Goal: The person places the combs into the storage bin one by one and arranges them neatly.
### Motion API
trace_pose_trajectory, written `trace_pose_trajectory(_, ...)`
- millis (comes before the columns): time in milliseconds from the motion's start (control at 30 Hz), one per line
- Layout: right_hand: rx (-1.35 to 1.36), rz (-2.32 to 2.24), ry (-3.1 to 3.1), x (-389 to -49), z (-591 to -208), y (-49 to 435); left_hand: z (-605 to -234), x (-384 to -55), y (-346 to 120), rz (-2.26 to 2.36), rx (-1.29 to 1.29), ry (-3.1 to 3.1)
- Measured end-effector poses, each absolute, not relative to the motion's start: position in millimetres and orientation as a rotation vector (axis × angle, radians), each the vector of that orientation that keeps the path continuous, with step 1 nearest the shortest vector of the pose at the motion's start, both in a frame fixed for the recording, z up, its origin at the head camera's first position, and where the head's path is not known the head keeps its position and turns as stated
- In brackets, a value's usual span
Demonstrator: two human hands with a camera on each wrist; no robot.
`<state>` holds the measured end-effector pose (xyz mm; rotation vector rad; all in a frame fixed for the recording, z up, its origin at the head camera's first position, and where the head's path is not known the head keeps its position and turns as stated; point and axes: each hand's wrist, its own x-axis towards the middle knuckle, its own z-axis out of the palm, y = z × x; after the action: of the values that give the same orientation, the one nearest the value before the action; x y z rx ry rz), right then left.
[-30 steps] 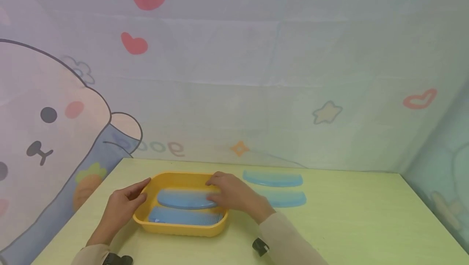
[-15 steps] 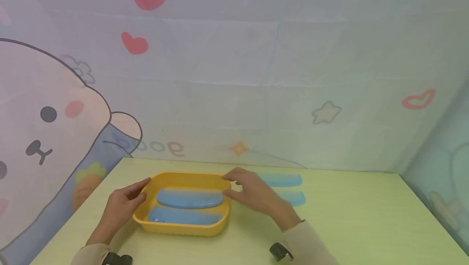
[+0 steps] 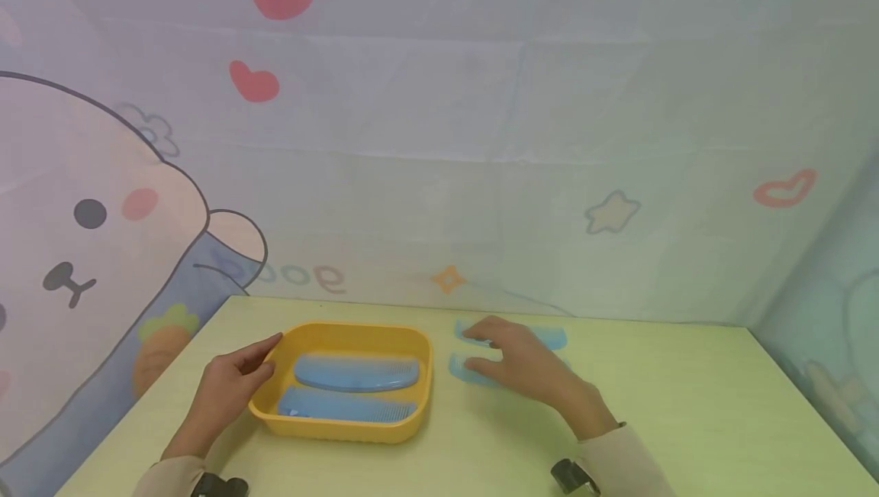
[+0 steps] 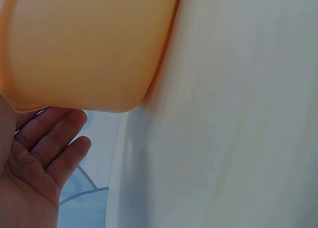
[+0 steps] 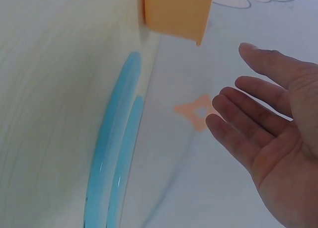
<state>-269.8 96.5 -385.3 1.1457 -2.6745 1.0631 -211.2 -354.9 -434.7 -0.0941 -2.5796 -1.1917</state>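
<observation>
A yellow plastic tray point(image 3: 346, 430) stands on the table at the left, with two blue combs lying inside, one comb point(image 3: 357, 375) behind the other comb point(image 3: 336, 405). My left hand point(image 3: 230, 386) holds the tray's left rim, thumb at the edge; in the left wrist view its other fingers spread beside the tray wall. To the right of the tray lie two translucent blue combs, a far comb point(image 3: 552, 338) and a nearer comb point(image 3: 468, 371). Above these hovers my right hand point(image 3: 525, 363), fingers apart and nothing in them, partly hiding both combs.
A pale yellow-green table point(image 3: 687, 405) extends to the right. Behind it hangs a printed cloth point(image 3: 426, 199) with hearts and a bear, meeting the table's back edge. A dark strap camera point(image 3: 573, 476) sits at the right wrist.
My right hand has left the back comb in the tray and moved right, past the tray's right rim, to above the two combs on the table. The left hand stays put.
</observation>
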Motion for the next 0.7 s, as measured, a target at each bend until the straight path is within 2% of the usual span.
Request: trace_pose_trajectory(700, 0.935, 1.093, -2.761, -288, -400, 162, -440, -213, -356, -1.226, -0.082, -2.570)
